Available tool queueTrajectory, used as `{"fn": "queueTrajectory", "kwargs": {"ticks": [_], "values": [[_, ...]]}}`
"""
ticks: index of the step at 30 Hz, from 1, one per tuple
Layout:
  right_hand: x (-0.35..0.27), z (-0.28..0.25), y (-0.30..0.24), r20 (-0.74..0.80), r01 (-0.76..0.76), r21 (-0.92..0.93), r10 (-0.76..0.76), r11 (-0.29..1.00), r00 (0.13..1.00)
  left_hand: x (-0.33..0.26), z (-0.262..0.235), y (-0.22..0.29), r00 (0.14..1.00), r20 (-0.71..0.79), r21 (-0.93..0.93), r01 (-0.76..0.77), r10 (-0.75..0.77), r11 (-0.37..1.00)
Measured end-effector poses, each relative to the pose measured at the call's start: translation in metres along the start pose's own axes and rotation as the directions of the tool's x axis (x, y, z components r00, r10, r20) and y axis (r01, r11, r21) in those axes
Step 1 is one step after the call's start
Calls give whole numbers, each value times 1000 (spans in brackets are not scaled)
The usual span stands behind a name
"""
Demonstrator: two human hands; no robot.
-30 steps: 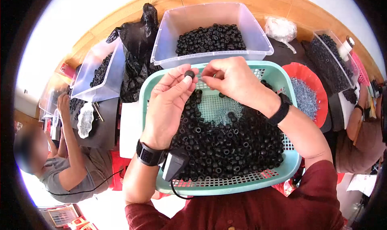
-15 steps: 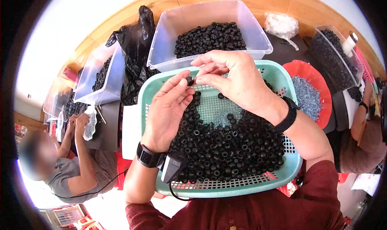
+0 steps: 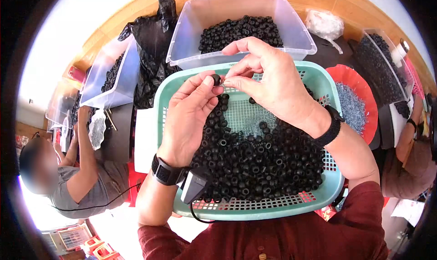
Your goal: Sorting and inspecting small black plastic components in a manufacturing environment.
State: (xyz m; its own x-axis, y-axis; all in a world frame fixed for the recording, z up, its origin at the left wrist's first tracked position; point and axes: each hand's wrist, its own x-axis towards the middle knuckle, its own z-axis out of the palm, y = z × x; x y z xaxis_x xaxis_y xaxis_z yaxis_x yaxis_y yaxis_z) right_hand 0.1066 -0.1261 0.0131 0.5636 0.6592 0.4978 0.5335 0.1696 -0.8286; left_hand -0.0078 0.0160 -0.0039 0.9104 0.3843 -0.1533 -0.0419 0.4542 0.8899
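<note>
My left hand [image 3: 186, 116] pinches a small black round plastic part [image 3: 216, 80] between thumb and fingertips, above the far left of a green mesh basket [image 3: 334, 180]. Just to its right, the thumb and forefinger of my right hand [image 3: 277, 84] are closed right beside the part. Something tiny and pale shows at those fingertips, too small to name. Beneath both hands, the basket holds a heap of similar black parts [image 3: 255, 169], several with round holes. A thin scatter of small bluish-grey bits [image 3: 255, 123] lies on its mesh floor.
A clear bin [image 3: 241, 32] of black parts stands behind the basket, beside a black plastic bag [image 3: 152, 50]. Right of the basket is a red dish [image 3: 371, 112] of small bluish-grey pieces. Further bins flank both sides. One person [image 3: 91, 178] sits left; another's arm [image 3: 407, 135] shows right.
Both hands stay together at the black part, the right hand's fingers slightly more raised. The view has shifted a little. The person on the left has moved their hands toward the bin.
</note>
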Motion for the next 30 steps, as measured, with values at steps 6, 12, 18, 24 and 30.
{"fn": "queueTrajectory", "kwargs": {"ticks": [6,12,18,24,30], "values": [[-1,2,1,-10,-1,-4,1,1000,1000,0,0,-3,1000,25,-19,16,-15,1000],[3,-4,7,59,-5,95,0,995,998,0,0,4,984,154,-59,99,-89,993],[10,-8,15,81,-34,219,17,975,997,2,2,4,959,266,-129,138,-100,982],[-1,3,23,260,31,-330,59,944,964,6,-7,9,967,215,-405,-38,136,913],[-27,24,48,561,145,-474,171,869,810,5,-5,9,946,279,-446,-24,164,895]]}}
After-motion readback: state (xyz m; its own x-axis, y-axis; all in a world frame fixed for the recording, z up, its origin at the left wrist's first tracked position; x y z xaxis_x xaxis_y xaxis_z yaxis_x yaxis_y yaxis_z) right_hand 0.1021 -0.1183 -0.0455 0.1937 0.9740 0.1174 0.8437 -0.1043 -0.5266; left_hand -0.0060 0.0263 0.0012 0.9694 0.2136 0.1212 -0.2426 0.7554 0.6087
